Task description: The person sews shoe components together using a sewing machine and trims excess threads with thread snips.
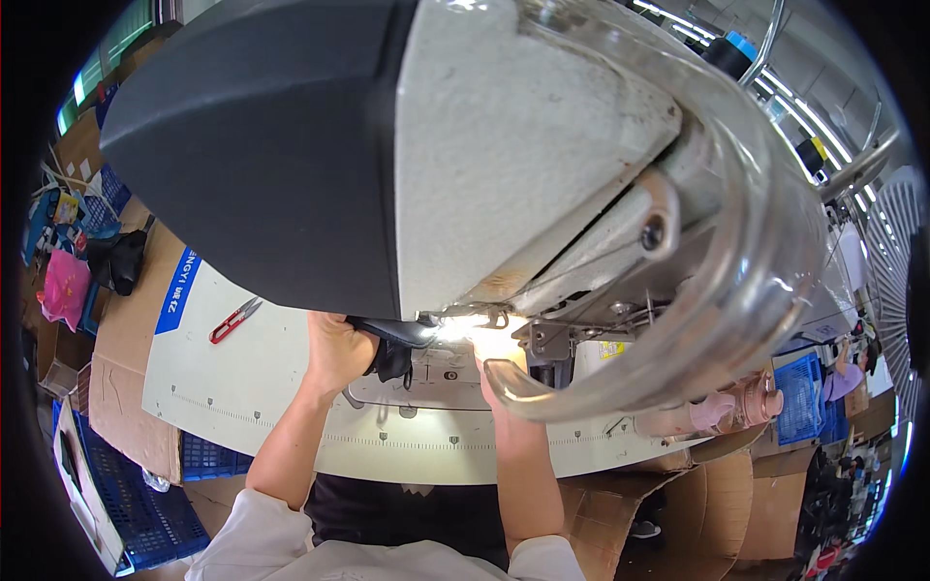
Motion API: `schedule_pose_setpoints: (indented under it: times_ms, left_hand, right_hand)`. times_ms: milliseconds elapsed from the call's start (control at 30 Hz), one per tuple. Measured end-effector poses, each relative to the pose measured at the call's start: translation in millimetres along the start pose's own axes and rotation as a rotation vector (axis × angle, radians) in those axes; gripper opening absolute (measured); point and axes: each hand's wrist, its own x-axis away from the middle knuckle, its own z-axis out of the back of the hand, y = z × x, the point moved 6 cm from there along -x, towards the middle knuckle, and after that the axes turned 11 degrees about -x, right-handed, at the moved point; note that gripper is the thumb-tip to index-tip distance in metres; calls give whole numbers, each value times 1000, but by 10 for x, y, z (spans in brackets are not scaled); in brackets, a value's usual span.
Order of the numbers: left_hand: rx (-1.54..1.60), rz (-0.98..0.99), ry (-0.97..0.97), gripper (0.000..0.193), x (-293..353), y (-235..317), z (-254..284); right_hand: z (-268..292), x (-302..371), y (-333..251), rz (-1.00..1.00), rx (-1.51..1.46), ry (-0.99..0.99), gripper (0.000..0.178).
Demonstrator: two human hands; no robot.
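Observation:
The large head of a sewing machine (533, 126), black on the left and off-white on the right, fills the upper view. Below its left edge, my left hand (339, 353) is closed on a black piece of material (392, 344), its fingertips hidden behind the machine. Lit brightly by the machine's lamp, my right hand (501, 347) is by the needle area. Glare and a clear curved guard (581, 392) hide its fingers. Red-handled thread snips (232, 321) lie on the pale tabletop (252, 373), left of my left hand.
A pink bottle (751, 402) lies at the table's right. Blue baskets (799, 397) stand beyond it. Cardboard (126, 378) borders the left side, with a pink bag (64, 289) and another blue crate (145, 513) nearby. An open carton (697, 504) stands below right, and a fan (896, 261) at far right.

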Motion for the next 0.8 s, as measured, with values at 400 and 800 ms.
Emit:
schedule_pose_setpoints:
  times_ms: [400,800]
  left_hand:
    - [-100,40,-82,34,62,198,66]
    - [-191,-240,-8,28,255,566,13]
  right_hand:
    - [-174,90,-135,-153,-1059,128,15]
    - [262,-294,1419,160,584,57,51]
